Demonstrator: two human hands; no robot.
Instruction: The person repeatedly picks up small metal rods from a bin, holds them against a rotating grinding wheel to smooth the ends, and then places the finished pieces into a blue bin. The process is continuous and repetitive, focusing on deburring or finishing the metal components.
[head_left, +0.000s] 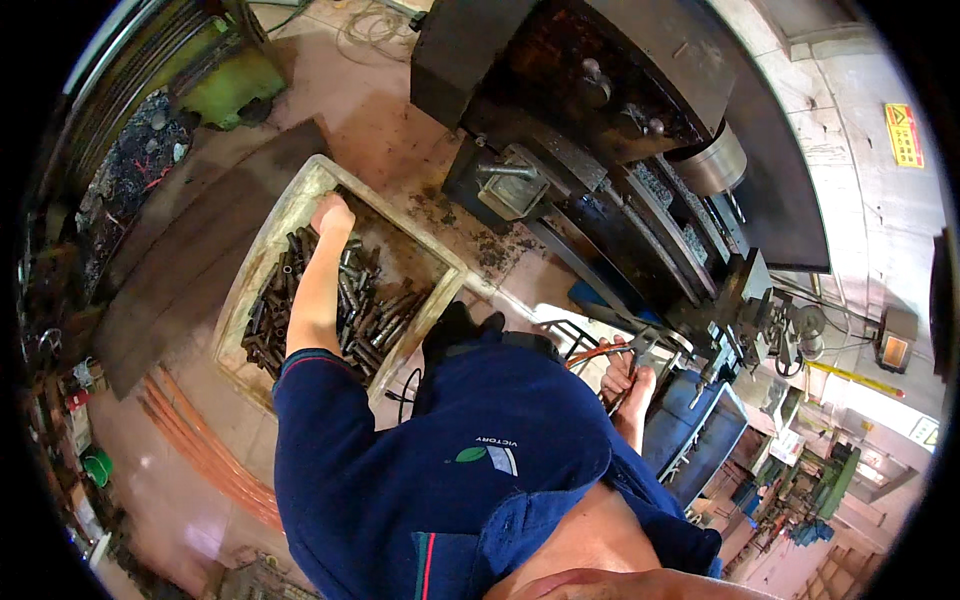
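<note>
My left arm stretches over a pale, worn crate (238, 290) holding many short metal tubes (385, 315). At the crate's far end my left hand (332, 213) reaches down among the tubes with its fingers curled. Whatever it may grip is hidden under the hand. On the right, next to the lathe, my right hand (626, 384) is closed around an orange-handled tool (598, 351) with a grey metal head. The tool's exact kind does not show clearly.
A large dark lathe (640, 215) with a round metal chuck (712, 162) stands ahead and right. Beside my right arm is a blue bin (690, 430). Dark boards (200, 240) and long copper-coloured rods (205, 445) lie left of the crate.
</note>
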